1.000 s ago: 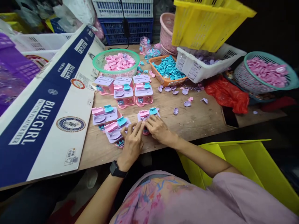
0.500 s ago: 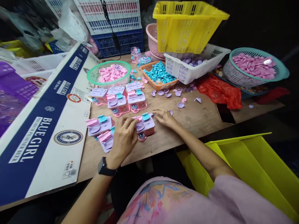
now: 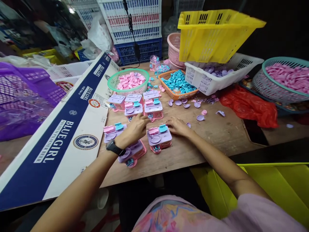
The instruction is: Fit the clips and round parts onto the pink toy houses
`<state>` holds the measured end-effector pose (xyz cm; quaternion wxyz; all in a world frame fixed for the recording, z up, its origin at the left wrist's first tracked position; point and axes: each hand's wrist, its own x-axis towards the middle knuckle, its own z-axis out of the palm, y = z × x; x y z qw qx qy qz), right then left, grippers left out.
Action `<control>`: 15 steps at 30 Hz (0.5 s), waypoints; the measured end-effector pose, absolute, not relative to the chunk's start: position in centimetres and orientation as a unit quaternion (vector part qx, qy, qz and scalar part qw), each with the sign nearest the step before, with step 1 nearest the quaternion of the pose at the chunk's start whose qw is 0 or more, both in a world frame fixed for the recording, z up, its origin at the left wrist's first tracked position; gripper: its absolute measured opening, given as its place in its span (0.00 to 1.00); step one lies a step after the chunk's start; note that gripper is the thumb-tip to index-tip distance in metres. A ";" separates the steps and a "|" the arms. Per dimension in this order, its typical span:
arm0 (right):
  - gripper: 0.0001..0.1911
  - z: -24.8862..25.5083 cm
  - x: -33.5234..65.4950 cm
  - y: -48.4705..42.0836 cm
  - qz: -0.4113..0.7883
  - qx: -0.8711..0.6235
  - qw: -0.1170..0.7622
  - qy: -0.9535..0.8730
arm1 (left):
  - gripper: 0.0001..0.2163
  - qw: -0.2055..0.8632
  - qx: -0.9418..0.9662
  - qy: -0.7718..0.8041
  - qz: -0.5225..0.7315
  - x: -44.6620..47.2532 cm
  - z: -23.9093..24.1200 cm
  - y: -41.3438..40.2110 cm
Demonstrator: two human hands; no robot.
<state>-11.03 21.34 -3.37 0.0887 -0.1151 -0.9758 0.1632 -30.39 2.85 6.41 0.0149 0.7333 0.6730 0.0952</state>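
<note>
Several purple-and-pink toy units with blue and pink clips stand on the wooden table (image 3: 217,141). My left hand (image 3: 135,128) reaches forward with its fingers stretched out. Its fingertips touch the front of a toy unit in the back group (image 3: 154,110). My left wrist, which wears a black watch, lies over another toy unit (image 3: 132,155). My right hand (image 3: 177,126) rests on the table with loosely bent fingers and holds nothing. It lies just behind the nearest toy unit (image 3: 159,139). A small purple disc (image 3: 188,124) is beside it.
At the back stand a green basket of pink parts (image 3: 129,81), an orange basket of blue parts (image 3: 178,82), a white basket (image 3: 217,72) under a yellow one (image 3: 214,32), and a teal basket (image 3: 285,77). A cardboard sheet (image 3: 62,132) leans at the left. A red bag (image 3: 248,104) lies at the right.
My left hand let go of the near toy unit and reached forward to the back group. My right hand stayed beside the near unit. The camera tilted up.
</note>
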 end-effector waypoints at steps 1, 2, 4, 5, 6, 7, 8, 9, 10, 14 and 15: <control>0.09 -3.8 -10.9 21.1 0.159 -0.120 0.089 -0.976 | 0.17 0.022 0.742 0.664 0.086 -30.5 6.3 3.1; 0.09 -4.3 -10.9 21.0 0.159 -0.121 0.096 -0.975 | 0.18 0.027 0.750 0.656 0.078 -30.7 6.2 3.4; 0.08 -4.7 -11.0 21.2 0.176 -0.108 0.133 -0.969 | 0.20 0.031 0.761 0.644 0.067 -31.1 6.1 3.8; 0.08 -4.6 -11.2 21.4 0.193 -0.100 0.163 -0.962 | 0.21 0.030 0.764 0.641 0.067 -31.3 6.1 4.0; 0.08 -4.3 -11.6 21.8 0.213 -0.094 0.199 -0.952 | 0.22 0.025 0.766 0.639 0.072 -31.6 6.1 4.3; 0.09 -3.7 -12.1 22.2 0.229 -0.089 0.233 -0.941 | 0.23 0.017 0.766 0.637 0.080 -31.9 6.1 4.5; 0.09 -2.9 -12.7 22.6 0.235 -0.084 0.262 -0.932 | 0.24 0.007 0.767 0.636 0.090 -32.1 6.1 4.8; 0.08 -2.1 -13.5 23.0 0.227 -0.079 0.279 -0.930 | 0.25 -0.004 0.767 0.633 0.101 -32.4 6.2 5.0; 0.08 -1.2 -14.4 23.3 0.203 -0.072 0.284 -0.934 | 0.27 -0.015 0.768 0.631 0.110 -32.7 6.3 5.3; 0.10 1.6 -18.6 23.7 0.041 -0.049 0.214 -0.975 | 0.28 -0.036 0.761 0.639 0.109 -33.9 6.3 6.4; 0.11 1.9 -19.5 23.6 0.009 -0.046 0.190 -0.981 | 0.28 -0.037 0.756 0.646 0.100 -34.2 6.3 6.7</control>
